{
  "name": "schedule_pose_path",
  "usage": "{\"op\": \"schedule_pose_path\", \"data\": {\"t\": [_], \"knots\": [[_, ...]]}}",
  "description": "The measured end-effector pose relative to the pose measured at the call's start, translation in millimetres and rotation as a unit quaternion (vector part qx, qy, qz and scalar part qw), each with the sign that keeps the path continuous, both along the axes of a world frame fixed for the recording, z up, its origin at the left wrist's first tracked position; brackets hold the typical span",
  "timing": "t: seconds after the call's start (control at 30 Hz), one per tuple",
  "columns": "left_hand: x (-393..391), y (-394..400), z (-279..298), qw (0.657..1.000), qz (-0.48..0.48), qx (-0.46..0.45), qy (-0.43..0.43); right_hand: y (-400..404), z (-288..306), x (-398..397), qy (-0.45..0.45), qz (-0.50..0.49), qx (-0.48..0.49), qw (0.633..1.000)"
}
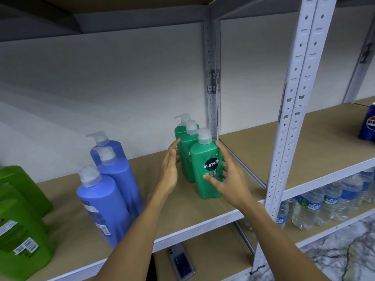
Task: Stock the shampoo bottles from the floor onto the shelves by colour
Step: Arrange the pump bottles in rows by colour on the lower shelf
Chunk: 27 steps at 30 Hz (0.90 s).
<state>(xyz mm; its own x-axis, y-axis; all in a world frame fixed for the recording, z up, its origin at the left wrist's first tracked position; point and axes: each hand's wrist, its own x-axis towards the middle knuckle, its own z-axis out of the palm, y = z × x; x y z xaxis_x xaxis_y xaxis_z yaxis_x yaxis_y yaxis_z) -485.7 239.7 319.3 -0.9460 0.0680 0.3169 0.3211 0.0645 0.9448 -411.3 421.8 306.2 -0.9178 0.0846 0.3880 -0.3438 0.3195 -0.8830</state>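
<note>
Three teal-green Sunsilk pump bottles stand in a row running front to back on the wooden shelf (182, 211). The front green bottle (205, 169) shows its label. My right hand (227, 179) curls round that front bottle from the right, thumb across its lower label. My left hand (169, 169) lies flat with straight fingers against the left side of the middle green bottle (185, 151). Three blue pump bottles (105, 203) stand in a row to the left. Lime-green bottles (18, 220) stand at the far left edge.
A grey metal upright (292, 110) divides this bay from the right one. A Pepsi can (368, 122) stands on the right shelf. Water bottles (316, 205) fill the shelf below right. A phone (181, 262) lies on the lower shelf. Marble floor shows at the bottom right.
</note>
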Motion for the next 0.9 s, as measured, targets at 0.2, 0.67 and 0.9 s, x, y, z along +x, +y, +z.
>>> {"op": "schedule_pose_path", "data": {"t": [0.2, 0.67, 0.9], "knots": [[-2.0, -2.4, 0.9, 1.0, 0.001, -0.007, -0.012, -13.0, 0.2, -9.1, -0.003, 0.021, -0.03, 0.999], [0.3, -0.9, 4.2, 0.999, -0.011, 0.022, -0.025, -16.3, -3.2, -12.4, -0.002, 0.026, -0.051, 0.998], [10.6, -2.6, -0.4, 0.999, -0.03, 0.028, -0.027, -15.7, 0.7, -6.4, 0.03, -0.031, 0.038, 0.998]]}}
